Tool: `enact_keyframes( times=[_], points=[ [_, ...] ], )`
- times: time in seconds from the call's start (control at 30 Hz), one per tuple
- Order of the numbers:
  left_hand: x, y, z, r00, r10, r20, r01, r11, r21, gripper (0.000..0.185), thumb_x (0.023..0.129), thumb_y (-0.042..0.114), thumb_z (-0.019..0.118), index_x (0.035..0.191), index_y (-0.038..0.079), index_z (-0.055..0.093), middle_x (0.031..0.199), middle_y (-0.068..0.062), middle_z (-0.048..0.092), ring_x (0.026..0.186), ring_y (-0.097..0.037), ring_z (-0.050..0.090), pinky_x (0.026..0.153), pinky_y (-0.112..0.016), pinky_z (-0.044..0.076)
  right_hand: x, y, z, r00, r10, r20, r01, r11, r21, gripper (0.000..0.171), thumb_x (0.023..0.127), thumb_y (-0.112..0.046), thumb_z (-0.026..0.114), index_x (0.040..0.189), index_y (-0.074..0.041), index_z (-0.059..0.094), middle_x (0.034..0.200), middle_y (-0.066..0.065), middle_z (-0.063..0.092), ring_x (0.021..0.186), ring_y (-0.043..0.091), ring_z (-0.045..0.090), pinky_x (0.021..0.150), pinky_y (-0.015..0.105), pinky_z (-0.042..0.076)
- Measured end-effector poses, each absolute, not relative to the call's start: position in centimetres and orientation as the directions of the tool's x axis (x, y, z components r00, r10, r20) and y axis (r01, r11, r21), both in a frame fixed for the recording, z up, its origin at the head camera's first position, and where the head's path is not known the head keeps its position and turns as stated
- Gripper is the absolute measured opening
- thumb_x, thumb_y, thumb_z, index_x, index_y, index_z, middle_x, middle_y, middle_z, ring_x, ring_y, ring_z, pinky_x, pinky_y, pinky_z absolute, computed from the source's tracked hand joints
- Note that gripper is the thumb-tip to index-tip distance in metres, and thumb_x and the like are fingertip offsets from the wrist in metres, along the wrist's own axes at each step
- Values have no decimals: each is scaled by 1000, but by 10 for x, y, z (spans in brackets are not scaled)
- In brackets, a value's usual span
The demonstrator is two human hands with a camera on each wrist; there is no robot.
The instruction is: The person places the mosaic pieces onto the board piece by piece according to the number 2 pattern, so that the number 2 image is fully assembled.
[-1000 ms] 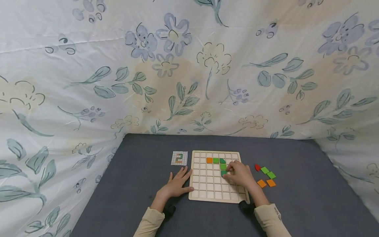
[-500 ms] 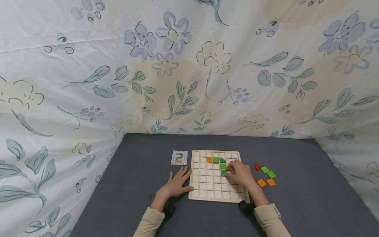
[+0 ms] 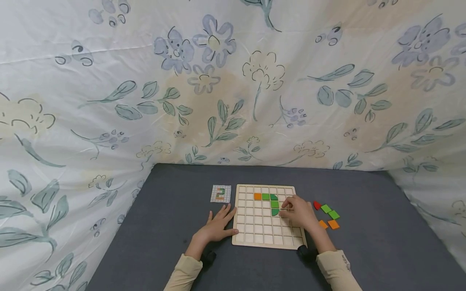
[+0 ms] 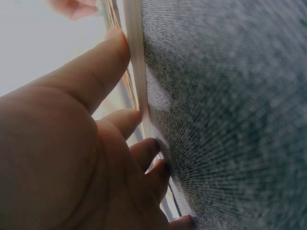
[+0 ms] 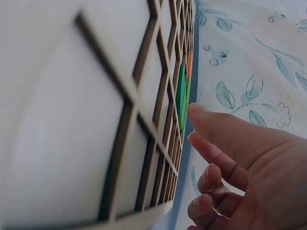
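- A person's left hand (image 3: 214, 229) braces the left edge of a wooden grid board (image 3: 253, 228), fingers spread and grasping nothing, thumb and fingertips against the rim.
- The right hand (image 3: 298, 211) hovers over the board's right side, thumb and index finger parted, other fingers loosely bent, with nothing in its hold.
- Just beside the right thumb, a dark green tile (image 3: 274, 212) with a rounded side sits in a cell of the board; whether the two touch is impossible to tell.
- Running toward the board's far edge from that tile are a light green square (image 3: 274, 204) and a second rounded green tile (image 3: 274, 197); another green square (image 3: 265, 197) and an orange square (image 3: 257, 196) extend that far row leftward.
- Right of the board lie a red piece (image 3: 317, 205), two loose green squares (image 3: 329, 211) and two loose orange squares (image 3: 333, 224), one partly hidden by the right forearm.
- Left of the board, near its far corner, rests a small printed card (image 3: 220, 194) bearing a coloured grid figure.
- Beneath the board spreads a dark grey surface (image 3: 164, 210); beyond it hangs flower-patterned cloth (image 3: 218, 133).
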State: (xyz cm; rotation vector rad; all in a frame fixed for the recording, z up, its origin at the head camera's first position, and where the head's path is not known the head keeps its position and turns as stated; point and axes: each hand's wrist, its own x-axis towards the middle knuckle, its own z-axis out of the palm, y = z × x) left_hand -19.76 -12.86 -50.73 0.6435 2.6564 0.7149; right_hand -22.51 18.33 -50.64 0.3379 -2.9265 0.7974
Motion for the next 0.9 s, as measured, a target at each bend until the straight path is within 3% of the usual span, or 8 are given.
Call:
enact_keyframes(
  times=[0.43, 0.9],
  points=[
    [-198, -129, -507, -849, 497, -180, 340, 773, 535, 75, 90, 43, 56, 149, 12, 22, 155, -14, 13, 142, -34, 9, 106, -66, -1, -227, 210, -507, -980, -153, 123, -193, 865, -464, 26, 78, -28, 75, 99, -14, 67, 77, 3, 49, 65, 15, 40, 63, 35, 20],
    [-194, -128, -503, -849, 499, -175, 340, 768, 543, 74, 90, 42, 56, 149, 11, 23, 154, -14, 14, 142, -35, 10, 106, -67, -1, -224, 237, -506, -979, -143, 147, -195, 869, -455, 30, 77, -29, 76, 102, -13, 68, 77, 2, 46, 66, 15, 39, 62, 36, 19]
  ],
)
